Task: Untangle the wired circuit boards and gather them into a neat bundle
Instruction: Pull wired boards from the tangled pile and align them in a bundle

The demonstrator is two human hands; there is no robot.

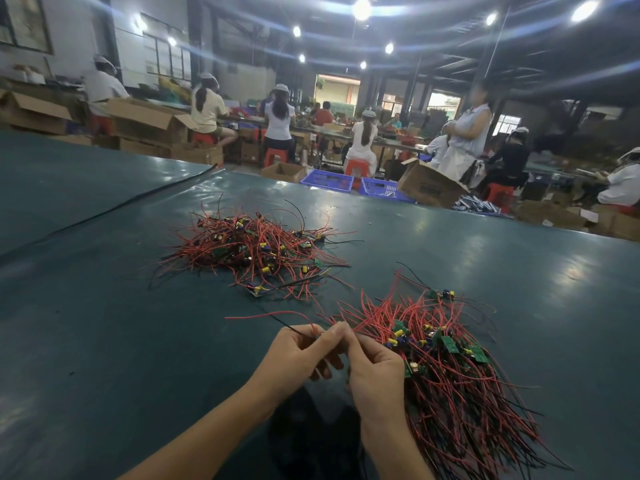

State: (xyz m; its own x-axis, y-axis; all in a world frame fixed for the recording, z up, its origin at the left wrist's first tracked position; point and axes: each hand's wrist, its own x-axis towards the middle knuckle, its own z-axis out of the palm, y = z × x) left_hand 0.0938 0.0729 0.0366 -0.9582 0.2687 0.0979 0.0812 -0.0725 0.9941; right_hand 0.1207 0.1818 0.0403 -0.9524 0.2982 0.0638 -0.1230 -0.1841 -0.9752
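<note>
On the dark green surface (104, 341) the left hand (301, 351) pinches the red and black wires of one small circuit board (317, 336) between thumb and fingers. The right hand (375, 372), fingers curled, pinches at the same spot, touching the left. Just beside the right hand lies the gathered bundle (457, 375), its wires mostly aligned. The tangled pile (249, 251) lies farther away, apart from it.

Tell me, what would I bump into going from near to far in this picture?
Left hand and right hand pinching wires → tangled pile of wired boards → blue baskets → seated workers.
</note>
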